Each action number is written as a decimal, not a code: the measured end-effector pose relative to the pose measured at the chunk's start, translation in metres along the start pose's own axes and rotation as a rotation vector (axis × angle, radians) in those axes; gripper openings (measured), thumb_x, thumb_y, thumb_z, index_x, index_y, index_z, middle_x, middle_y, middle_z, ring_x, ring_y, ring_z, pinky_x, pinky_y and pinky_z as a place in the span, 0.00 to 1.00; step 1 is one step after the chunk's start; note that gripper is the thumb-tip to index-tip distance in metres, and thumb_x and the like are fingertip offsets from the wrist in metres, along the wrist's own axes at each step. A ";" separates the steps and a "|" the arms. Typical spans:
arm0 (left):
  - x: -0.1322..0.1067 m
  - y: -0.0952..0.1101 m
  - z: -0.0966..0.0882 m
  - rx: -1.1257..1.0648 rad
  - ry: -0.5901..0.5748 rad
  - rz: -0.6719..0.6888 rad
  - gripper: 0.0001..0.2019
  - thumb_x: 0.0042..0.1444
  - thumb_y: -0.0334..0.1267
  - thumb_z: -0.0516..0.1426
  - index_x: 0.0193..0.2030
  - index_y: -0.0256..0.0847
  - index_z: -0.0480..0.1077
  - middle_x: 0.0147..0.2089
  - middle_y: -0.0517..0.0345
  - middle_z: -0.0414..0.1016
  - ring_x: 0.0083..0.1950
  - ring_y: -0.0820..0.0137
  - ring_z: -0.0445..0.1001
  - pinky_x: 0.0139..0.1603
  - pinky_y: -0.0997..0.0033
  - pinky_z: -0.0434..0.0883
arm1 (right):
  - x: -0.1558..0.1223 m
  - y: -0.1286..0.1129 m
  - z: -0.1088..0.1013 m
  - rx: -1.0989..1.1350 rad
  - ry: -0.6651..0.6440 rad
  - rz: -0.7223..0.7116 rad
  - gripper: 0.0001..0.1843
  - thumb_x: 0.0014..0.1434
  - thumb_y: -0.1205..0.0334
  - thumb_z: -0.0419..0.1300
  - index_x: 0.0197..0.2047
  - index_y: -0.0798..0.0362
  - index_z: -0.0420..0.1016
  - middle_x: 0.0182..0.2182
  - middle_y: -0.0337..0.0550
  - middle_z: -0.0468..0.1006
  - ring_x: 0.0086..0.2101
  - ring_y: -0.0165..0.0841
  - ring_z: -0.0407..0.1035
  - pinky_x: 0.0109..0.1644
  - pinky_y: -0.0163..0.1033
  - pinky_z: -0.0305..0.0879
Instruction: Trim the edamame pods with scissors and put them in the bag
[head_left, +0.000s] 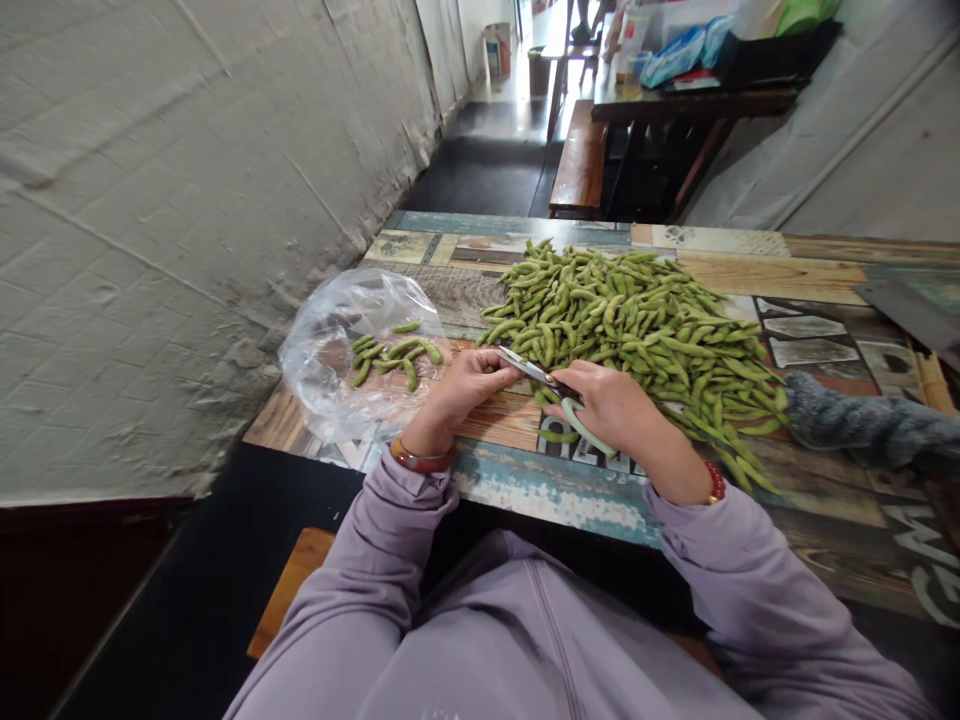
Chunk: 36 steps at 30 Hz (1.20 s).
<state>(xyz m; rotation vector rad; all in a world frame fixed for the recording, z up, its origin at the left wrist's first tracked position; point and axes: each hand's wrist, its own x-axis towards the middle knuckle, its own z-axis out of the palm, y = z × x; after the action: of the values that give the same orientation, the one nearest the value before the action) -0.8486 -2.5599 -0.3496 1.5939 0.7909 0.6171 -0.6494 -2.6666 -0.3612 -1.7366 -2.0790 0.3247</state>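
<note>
A big heap of green bean pods [630,320] covers the middle of the patterned wooden table [525,480]. My right hand [615,405] is closed round the pale green handles of a pair of scissors [551,392], whose blades point left. My left hand [461,385] sits just left of the blades with its fingers curled; a pod may be pinched in them, but I cannot make it out. To the left lies a clear plastic bag [337,350] with several pods [394,357] on it.
A white rough wall runs along the table's left side. A grey fuzzy cloth [862,420] lies at the right edge. Beyond the table stand a wooden bench [581,165] and another table with boxes and bags [697,60].
</note>
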 end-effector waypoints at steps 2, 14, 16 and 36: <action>0.000 0.000 0.000 -0.011 -0.004 -0.003 0.10 0.49 0.41 0.67 0.30 0.34 0.80 0.32 0.53 0.76 0.32 0.73 0.68 0.33 0.74 0.62 | 0.000 0.001 0.000 0.010 -0.002 -0.012 0.15 0.61 0.54 0.65 0.49 0.51 0.78 0.39 0.46 0.79 0.38 0.38 0.74 0.40 0.38 0.64; 0.002 -0.001 -0.001 -0.498 0.069 -0.148 0.16 0.44 0.41 0.71 0.30 0.35 0.71 0.24 0.64 0.66 0.19 0.84 0.57 0.19 0.83 0.53 | 0.002 0.003 0.004 -0.008 0.181 0.057 0.15 0.60 0.55 0.64 0.48 0.54 0.77 0.42 0.50 0.79 0.41 0.42 0.75 0.42 0.41 0.68; 0.003 0.000 -0.001 -0.577 0.118 -0.139 0.16 0.43 0.39 0.72 0.31 0.34 0.71 0.27 0.61 0.71 0.21 0.84 0.60 0.20 0.84 0.56 | 0.002 0.003 0.005 0.001 0.230 0.054 0.16 0.61 0.56 0.63 0.50 0.54 0.76 0.42 0.50 0.78 0.42 0.43 0.74 0.43 0.42 0.69; 0.005 -0.002 0.016 -0.700 0.028 -0.166 0.19 0.44 0.39 0.72 0.30 0.34 0.66 0.29 0.55 0.75 0.21 0.83 0.65 0.18 0.85 0.55 | 0.003 -0.007 0.008 0.067 0.294 -0.036 0.18 0.60 0.57 0.64 0.52 0.52 0.70 0.42 0.50 0.74 0.38 0.41 0.72 0.40 0.43 0.70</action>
<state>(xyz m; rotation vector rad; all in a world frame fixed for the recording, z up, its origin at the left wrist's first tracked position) -0.8331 -2.5660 -0.3541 0.8736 0.6231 0.6987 -0.6593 -2.6644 -0.3653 -1.5984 -1.8645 0.1172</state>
